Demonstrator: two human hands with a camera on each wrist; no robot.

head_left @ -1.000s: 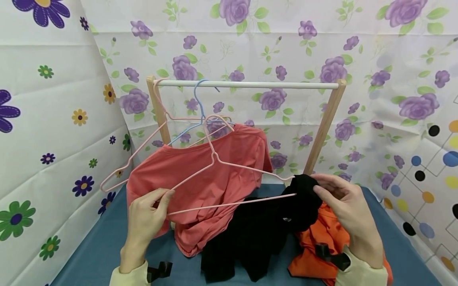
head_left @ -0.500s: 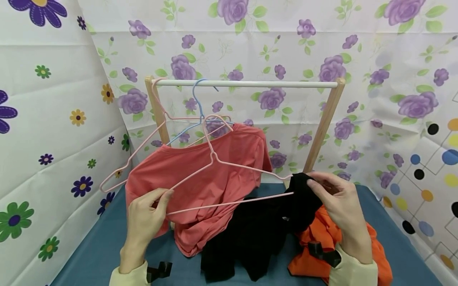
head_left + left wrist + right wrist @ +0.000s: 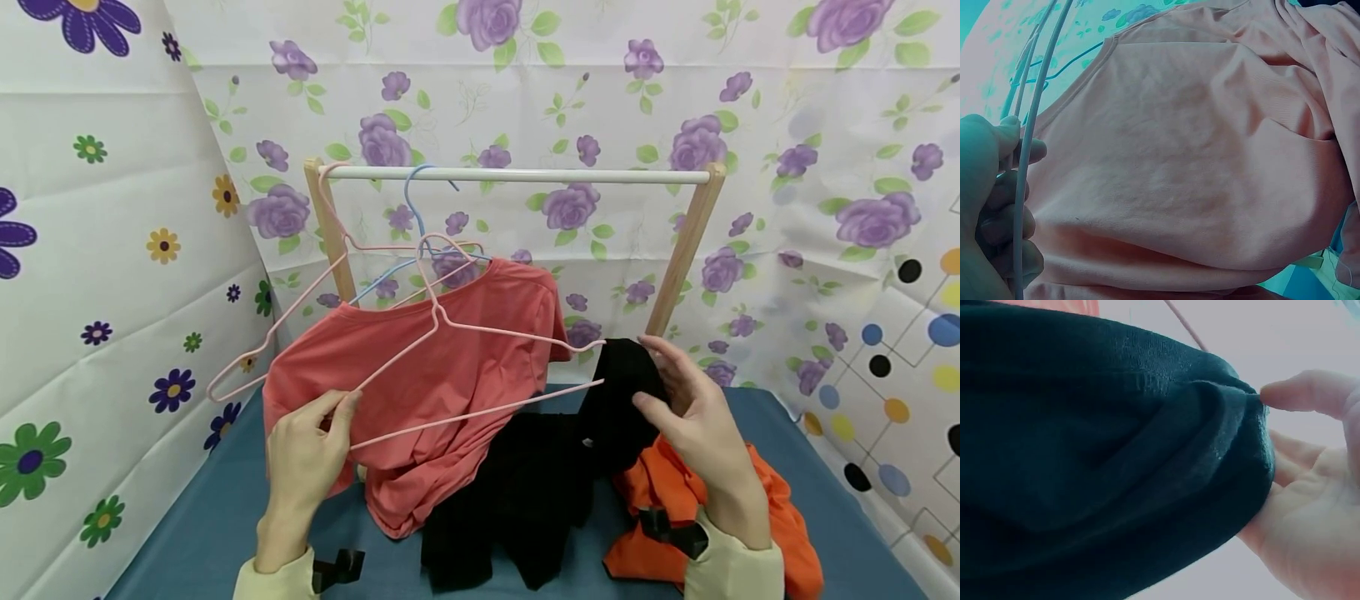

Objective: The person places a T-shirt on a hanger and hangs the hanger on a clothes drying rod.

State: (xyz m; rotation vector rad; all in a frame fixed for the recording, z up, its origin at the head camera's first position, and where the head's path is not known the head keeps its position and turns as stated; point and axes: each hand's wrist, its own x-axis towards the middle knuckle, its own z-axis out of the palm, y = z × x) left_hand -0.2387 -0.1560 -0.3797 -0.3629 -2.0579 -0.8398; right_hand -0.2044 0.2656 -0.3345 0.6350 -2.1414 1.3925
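My left hand point(image 3: 309, 450) pinches the left end of a pink clothes hanger point(image 3: 517, 332), between thumb and fingers. The hanger's right end goes into a black garment point(image 3: 630, 392), which hides its tip. Lower down, that garment spreads over the blue table in folds. At its upper right edge my right hand point(image 3: 693, 417) holds the cloth, thumb in front. In the right wrist view the thumb meets the edge of the black cloth and other fingers lie partly behind it. Behind the hanger is a coral T-shirt point(image 3: 420, 358), which fills most of the left wrist view.
A rack with a white rail point(image 3: 570, 176) and wooden posts point(image 3: 686, 242) stands behind. From its left part hang a blue hanger point(image 3: 414, 200) and another pink hanger point(image 3: 300, 312). Orange clothing point(image 3: 660, 550) lies at the right on the blue table point(image 3: 210, 508).
The right end of the pink hanger has risen with the black garment on it. My right hand has shifted left and slightly up along the cloth. The left hand has barely moved.
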